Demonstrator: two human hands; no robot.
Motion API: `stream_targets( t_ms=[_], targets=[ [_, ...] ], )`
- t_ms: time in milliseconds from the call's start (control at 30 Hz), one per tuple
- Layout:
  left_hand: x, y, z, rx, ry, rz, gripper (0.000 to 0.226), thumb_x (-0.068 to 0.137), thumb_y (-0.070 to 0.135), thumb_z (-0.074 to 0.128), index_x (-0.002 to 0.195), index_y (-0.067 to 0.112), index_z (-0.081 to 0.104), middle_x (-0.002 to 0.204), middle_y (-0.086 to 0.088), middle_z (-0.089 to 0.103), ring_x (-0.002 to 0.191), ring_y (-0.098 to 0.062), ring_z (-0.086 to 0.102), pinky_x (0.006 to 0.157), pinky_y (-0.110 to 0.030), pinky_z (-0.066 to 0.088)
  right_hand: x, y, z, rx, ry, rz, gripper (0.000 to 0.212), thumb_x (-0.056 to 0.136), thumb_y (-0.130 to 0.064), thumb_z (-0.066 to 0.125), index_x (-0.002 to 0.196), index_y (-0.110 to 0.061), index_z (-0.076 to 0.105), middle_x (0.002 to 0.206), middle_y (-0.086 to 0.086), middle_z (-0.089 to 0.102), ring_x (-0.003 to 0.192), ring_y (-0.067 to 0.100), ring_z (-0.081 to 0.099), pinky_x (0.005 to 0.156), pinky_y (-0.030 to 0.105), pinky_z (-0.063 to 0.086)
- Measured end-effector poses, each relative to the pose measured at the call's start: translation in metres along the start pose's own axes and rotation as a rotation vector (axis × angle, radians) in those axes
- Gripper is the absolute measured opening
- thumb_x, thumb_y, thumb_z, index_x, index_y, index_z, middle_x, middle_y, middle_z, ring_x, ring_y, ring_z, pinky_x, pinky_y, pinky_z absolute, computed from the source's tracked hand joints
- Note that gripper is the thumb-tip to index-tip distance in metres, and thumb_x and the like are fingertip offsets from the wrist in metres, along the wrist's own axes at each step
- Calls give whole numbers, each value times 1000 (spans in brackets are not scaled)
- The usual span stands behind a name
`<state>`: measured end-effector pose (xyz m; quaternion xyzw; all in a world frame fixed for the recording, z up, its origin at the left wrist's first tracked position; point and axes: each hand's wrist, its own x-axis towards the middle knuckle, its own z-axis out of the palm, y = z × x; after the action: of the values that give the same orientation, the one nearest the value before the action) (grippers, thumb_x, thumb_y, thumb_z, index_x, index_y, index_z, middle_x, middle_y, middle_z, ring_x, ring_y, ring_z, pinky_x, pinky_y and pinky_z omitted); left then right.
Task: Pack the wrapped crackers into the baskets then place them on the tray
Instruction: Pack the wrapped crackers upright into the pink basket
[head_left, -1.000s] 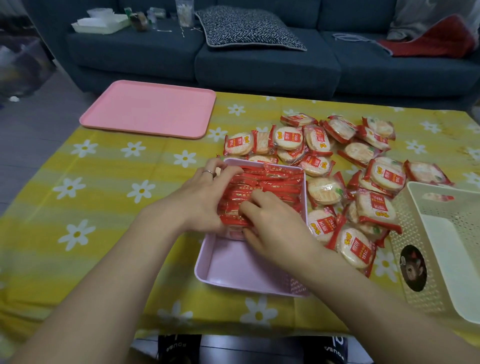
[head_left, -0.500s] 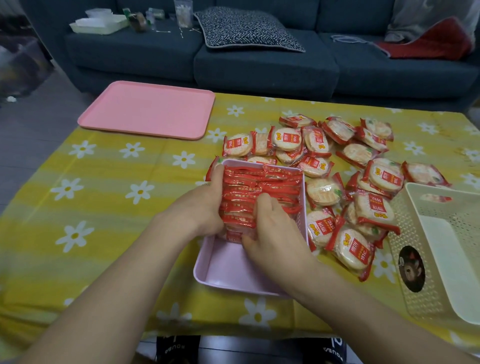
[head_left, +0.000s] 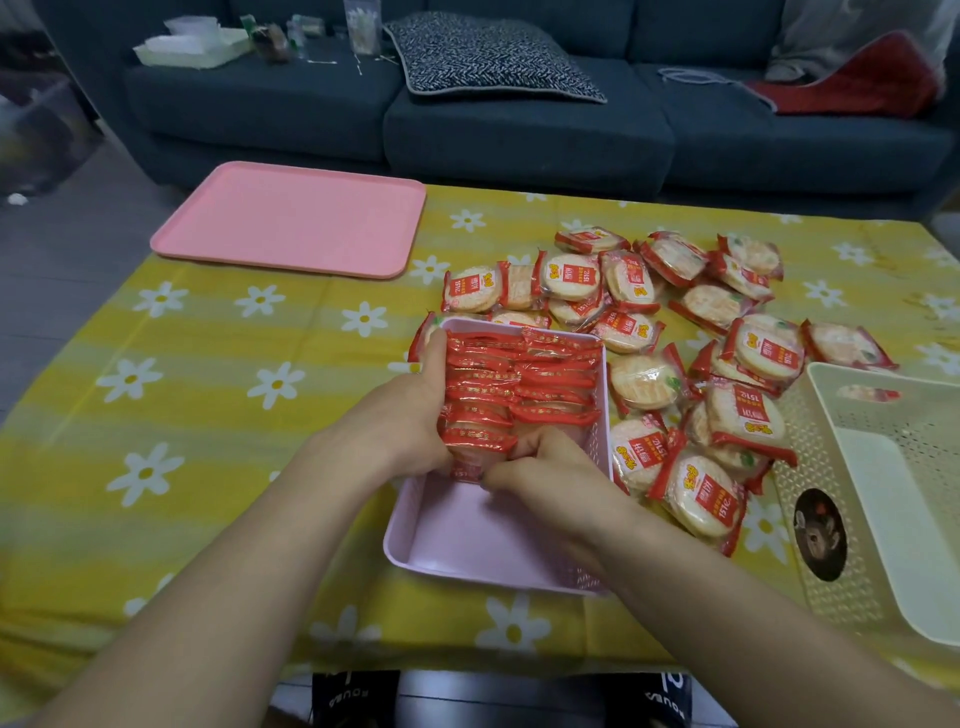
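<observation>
Pink basket (head_left: 452, 540), far half packed with packs (head_left: 519, 379) on edge in two rows. Left hand (head_left: 400, 421) curled round the left row's side; right hand (head_left: 540, 478) curls at its near end, probably pinching the last pack, grip partly hidden. Loose pile (head_left: 696, 364) just right; cream basket (head_left: 831, 467) beyond; tray (head_left: 291, 218) well apart. Packs: light, slick film, brittle inside. Take by edges, squeeze gently.

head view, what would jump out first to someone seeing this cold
The pile of red-wrapped crackers strewn over the yellow daisy tablecloth, right of centre. In front, the left hand and right hand press an upright row of packs together in the pink basket. An empty pink tray lies at the far left.
</observation>
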<state>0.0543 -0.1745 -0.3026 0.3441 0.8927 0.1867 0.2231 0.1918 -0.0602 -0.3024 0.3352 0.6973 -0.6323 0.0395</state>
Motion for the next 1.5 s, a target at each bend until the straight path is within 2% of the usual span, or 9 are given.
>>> stream_targets(
  t_ms=[200, 500, 633, 867, 1033, 1133, 1300, 1400, 1500],
  targets=[
    [2, 0, 1, 64, 11, -18, 139, 69, 35, 85, 154, 31, -26, 92, -3, 69, 84, -23, 68, 78, -42, 57, 3, 6, 7, 152, 45, 39, 28, 70, 5, 67, 84, -13, 50, 81, 10, 53, 75, 21, 49, 68, 33, 39],
    [2, 2, 0, 81, -27, -53, 151, 60, 33, 89, 152, 31, -32, 93, -3, 68, 83, -22, 68, 79, -43, 58, 2, 5, 9, 191, 14, 45, 18, 53, -3, 60, 62, -15, 50, 69, 9, 46, 73, 23, 42, 69, 37, 33],
    [2, 4, -1, 60, 5, -24, 150, 55, 33, 91, 150, 41, -26, 91, 0, 69, 80, -20, 69, 76, -43, 59, 0, 8, 4, 207, -23, 56, 29, 57, 4, 59, 57, -20, 43, 59, 0, 42, 77, 23, 38, 73, 37, 31],
    [1, 2, -1, 66, -28, -41, 146, 64, 33, 89, 152, 38, -27, 100, -2, 71, 88, -22, 69, 84, -42, 57, 1, 9, 4, 277, -84, 73, 24, 56, 3, 58, 72, -14, 50, 78, 7, 42, 84, 24, 40, 77, 37, 34],
    [2, 0, -2, 81, -51, -51, 146, 65, 32, 88, 152, 36, -29, 105, -5, 70, 92, -23, 69, 87, -43, 57, -1, 5, 1, 233, -95, 96, 34, 60, 6, 60, 45, -22, 47, 66, 4, 42, 80, 23, 42, 76, 38, 35],
    [-1, 6, -7, 85, -74, -56, 151, 60, 33, 91, 151, 40, -30, 122, -4, 62, 98, -21, 67, 90, -42, 56, -1, 5, -8, 184, -140, 92, 38, 74, 12, 58, 59, -20, 44, 59, 0, 42, 70, 20, 44, 73, 35, 39],
    [-11, 40, -20, 166, -54, -37, 154, 46, 46, 92, 152, 45, -19, 159, -6, 11, 138, -32, 41, 108, -44, 46, -19, -11, -37, -53, -134, -52, 7, 66, -3, 62, 70, -3, 56, 71, 11, 51, 73, 23, 49, 71, 39, 41],
    [-14, 70, -24, 334, 73, -13, 146, 52, 54, 88, 155, 40, -14, 165, -7, -1, 151, -33, 11, 119, -53, 28, -27, -24, -71, -14, 2, -100, 9, 86, 5, 58, 90, -3, 55, 75, 18, 69, 62, 22, 66, 58, 30, 57],
    [-15, 100, -20, 362, 182, 54, 129, 65, 54, 82, 159, 34, -4, 166, -10, 3, 152, -34, 5, 123, -54, 16, -23, -21, -116, -170, 304, -204, 18, 88, -3, 56, 105, -11, 52, 77, 13, 73, 60, 24, 67, 57, 33, 54]
  ],
)
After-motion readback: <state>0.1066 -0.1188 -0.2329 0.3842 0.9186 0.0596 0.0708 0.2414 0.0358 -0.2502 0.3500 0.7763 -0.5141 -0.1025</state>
